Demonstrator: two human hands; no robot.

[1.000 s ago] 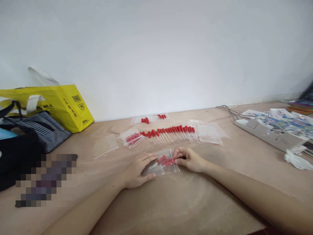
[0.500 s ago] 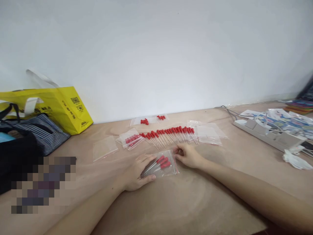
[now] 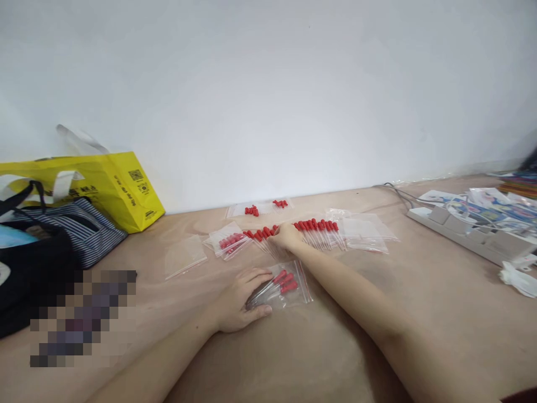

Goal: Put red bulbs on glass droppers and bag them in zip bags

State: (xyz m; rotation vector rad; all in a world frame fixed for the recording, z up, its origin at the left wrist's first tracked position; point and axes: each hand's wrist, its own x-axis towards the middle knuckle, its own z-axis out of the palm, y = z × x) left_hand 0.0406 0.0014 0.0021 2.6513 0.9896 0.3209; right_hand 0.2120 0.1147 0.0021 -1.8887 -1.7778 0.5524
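Note:
A clear zip bag (image 3: 280, 298) lies in front of me with several red-bulbed droppers (image 3: 288, 285) inside, their glass tubes pointing left. My left hand (image 3: 241, 302) rests over the bag's left end, fingers and thumb spread apart on either side. Beyond it, a long row of droppers (image 3: 321, 226) lies with the red bulbs away from me. My right hand (image 3: 287, 238) reaches into the middle of this row, its fingers curled together at a red bulb; the fingertips are partly hidden.
Filled zip bags (image 3: 230, 240) lie left of the row, flat bags (image 3: 364, 232) right of it. More red bulbs (image 3: 251, 211) sit by the wall. A yellow bag (image 3: 134, 193) and striped pouch (image 3: 90, 229) stand left. A power strip (image 3: 457, 235) with cables lies right.
My right hand has left the bag's zip edge and moved forward and left into the dropper row. My left hand stays on the bag. The whole view has shifted slightly.

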